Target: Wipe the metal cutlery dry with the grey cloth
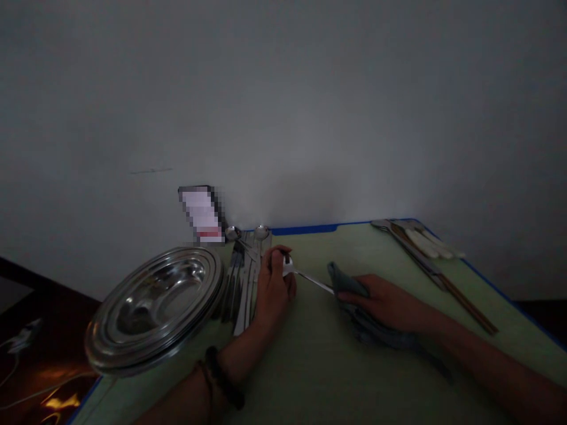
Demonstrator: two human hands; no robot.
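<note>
A shiny metal spoon (313,281) slants between my two hands above the table. Its bowl end is pinched in the fingers of my left hand (275,282), which partly cover it. My right hand (392,302) is closed on a grey-blue cloth (348,282), folded around the far end of the spoon's handle. The rest of that cloth hangs below the right hand. Just left of my left hand lies a row of metal cutlery (243,283), with knives and two spoons whose bowls point to the wall.
Stacked oval metal plates (212,265) stand at the table's left. A phone (201,213) leans on the wall behind them. At the right lie cutlery with brown handles (469,304) and several white-handled pieces (427,243). The green table (305,366) has a blue edge and meets the wall.
</note>
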